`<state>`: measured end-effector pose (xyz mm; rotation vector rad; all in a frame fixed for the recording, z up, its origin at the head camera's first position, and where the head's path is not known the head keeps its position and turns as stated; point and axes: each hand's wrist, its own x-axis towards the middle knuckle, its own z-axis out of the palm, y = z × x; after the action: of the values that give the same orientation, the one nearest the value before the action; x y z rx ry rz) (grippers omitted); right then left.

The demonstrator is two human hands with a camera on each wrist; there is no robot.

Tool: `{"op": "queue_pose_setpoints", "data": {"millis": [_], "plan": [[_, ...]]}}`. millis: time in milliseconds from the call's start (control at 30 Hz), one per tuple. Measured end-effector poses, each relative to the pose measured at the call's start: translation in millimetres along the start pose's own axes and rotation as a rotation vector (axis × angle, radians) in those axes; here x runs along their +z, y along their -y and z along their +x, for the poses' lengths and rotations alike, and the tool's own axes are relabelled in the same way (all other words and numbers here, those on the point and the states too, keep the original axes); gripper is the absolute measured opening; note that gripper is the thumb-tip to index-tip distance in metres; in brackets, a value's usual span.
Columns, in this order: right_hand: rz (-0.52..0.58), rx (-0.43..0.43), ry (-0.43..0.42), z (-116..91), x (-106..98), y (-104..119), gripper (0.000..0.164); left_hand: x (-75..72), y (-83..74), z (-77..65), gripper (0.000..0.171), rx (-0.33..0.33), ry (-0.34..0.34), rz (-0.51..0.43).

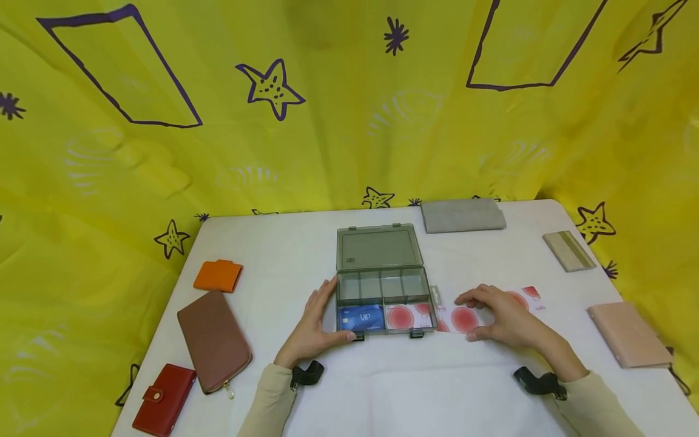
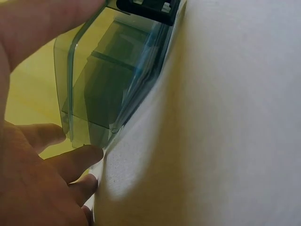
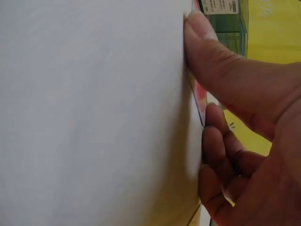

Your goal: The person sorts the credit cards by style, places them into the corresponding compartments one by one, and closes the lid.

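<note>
A grey-tinted clear plastic organizer box (image 1: 381, 272) lies on the table, its lid swung back. Two front compartments hold a blue VIP card (image 1: 361, 318) and a card with red circles (image 1: 408, 317). My left hand (image 1: 311, 331) grips the box's left front corner, thumb on the front edge by a black latch (image 2: 149, 8), fingers against the side. Over a red-and-white card (image 1: 463, 319) beside the box is my right hand (image 1: 505, 318), thumb and forefinger apart about it. Another red-and-white card (image 1: 532, 298) shows partly behind that hand.
At left lie an orange card holder (image 1: 217, 276), a brown zip wallet (image 1: 215, 340) and a red wallet (image 1: 165, 399). A grey wallet (image 1: 463, 216) rests at the back, with a striped beige wallet (image 1: 569, 250) and a pink wallet (image 1: 630, 335) at right. Yellow cloth (image 1: 327, 139) surrounds the table.
</note>
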<state>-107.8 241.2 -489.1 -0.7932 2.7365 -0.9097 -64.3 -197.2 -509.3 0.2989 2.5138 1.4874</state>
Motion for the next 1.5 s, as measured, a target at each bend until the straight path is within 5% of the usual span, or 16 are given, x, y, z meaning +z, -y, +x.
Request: {"op": "queue_pose_setpoints", "data": {"millis": [233,433,700,867,967,1100,1267,1400,1500], "plan": [[0.041,0.044,0.000,1,-2,4,0.053,-1.8,0.9,2.5,0.119,0.008,-0.002,0.005],[0.067,-0.049,-0.117,-2,0,5,0.042,0.9,0.7,0.9,0.119,0.010,-0.025,-0.003],[0.449,-0.029,-0.230,5,-4,20,0.033,9.1,0.7,-3.5,0.117,-0.002,-0.023,0.001],[0.679,-0.092,-0.095,20,1,37,0.055,6.5,1.1,-3.0,0.118,0.002,-0.034,0.019],[0.607,-0.112,-0.072,26,13,44,0.062,4.7,1.9,-3.0,0.118,0.005,-0.034,0.020],[0.381,-0.136,-0.132,30,29,49,0.064,4.1,2.0,-4.4,0.119,-0.001,-0.033,0.008],[0.236,-0.253,-0.188,34,38,49,0.065,3.4,0.9,-5.3,0.118,-0.001,-0.026,0.007],[0.191,-0.293,-0.192,34,32,46,0.072,2.8,-0.8,-5.2,0.119,0.001,-0.030,0.006],[0.130,-0.235,-0.208,25,14,35,0.079,3.0,-1.8,-4.5,0.118,0.003,-0.032,0.002]]}}
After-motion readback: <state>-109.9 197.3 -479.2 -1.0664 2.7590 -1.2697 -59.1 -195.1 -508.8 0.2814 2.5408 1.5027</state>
